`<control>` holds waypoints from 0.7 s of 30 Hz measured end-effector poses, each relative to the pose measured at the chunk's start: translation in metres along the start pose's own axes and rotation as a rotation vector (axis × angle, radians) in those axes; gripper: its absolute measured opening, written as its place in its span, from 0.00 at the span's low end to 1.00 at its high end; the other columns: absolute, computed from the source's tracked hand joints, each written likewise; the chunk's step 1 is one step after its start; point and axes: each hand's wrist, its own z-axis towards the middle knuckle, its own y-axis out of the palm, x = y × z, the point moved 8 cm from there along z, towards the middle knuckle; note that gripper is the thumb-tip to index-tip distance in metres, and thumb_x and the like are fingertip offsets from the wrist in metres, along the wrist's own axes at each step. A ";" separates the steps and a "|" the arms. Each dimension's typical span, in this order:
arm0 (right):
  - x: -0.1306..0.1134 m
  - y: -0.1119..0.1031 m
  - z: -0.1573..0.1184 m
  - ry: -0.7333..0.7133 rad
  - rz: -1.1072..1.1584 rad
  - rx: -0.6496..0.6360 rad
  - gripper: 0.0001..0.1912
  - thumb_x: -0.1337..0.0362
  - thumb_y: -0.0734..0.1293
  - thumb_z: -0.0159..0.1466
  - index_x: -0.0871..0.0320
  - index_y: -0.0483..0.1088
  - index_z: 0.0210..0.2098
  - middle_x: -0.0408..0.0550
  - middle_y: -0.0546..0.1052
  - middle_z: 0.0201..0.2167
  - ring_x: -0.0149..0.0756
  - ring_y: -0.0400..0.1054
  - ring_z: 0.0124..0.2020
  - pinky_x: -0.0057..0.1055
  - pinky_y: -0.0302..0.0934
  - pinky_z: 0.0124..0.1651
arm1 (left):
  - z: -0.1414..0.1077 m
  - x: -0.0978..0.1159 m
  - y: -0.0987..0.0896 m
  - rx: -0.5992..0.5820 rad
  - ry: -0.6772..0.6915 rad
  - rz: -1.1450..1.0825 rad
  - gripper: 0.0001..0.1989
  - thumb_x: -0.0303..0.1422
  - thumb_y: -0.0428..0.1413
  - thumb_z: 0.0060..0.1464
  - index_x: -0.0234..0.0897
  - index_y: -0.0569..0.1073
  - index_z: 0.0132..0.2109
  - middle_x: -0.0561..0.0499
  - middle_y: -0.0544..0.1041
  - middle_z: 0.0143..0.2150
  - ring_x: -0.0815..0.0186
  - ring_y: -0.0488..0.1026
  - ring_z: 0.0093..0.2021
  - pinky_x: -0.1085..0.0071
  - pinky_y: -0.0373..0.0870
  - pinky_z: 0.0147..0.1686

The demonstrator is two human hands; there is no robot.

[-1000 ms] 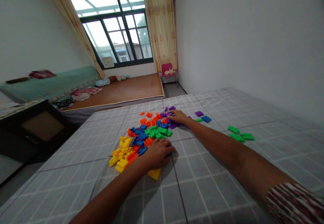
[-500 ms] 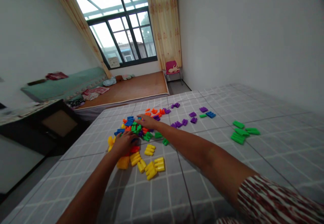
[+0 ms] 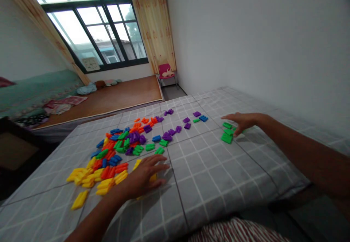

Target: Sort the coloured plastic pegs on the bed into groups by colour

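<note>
My left hand hovers low over the front of the surface with its fingers spread, partly covering some yellow plastic blocks. Farther right, my right hand has thumb and fingers apart beside a small group of green blocks, its thumb close to them; whether it touches them I cannot tell. To the left of my left hand lies a mixed heap of ridged blocks: yellow, red, blue and purple. Several green pieces lie at the heap's right side.
A grey checked cloth covers the surface. Loose purple blocks and a blue block lie toward the back. Beyond are a low bed, a pink chair and a window; a white wall stands at right.
My right hand has left the heap and moved right to the green group. My left hand has shifted right and nearer, over the yellow blocks. The view has turned right.
</note>
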 end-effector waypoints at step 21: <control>-0.309 -0.002 0.143 -0.572 0.487 0.322 0.18 0.59 0.66 0.64 0.55 0.73 0.52 0.50 0.77 0.51 0.41 0.71 0.51 0.37 0.63 0.54 | -0.073 -0.107 -0.046 0.197 -0.498 0.364 0.11 0.32 0.50 0.60 0.42 0.77 0.44 0.46 0.77 0.48 0.57 0.71 0.50 0.59 0.65 0.50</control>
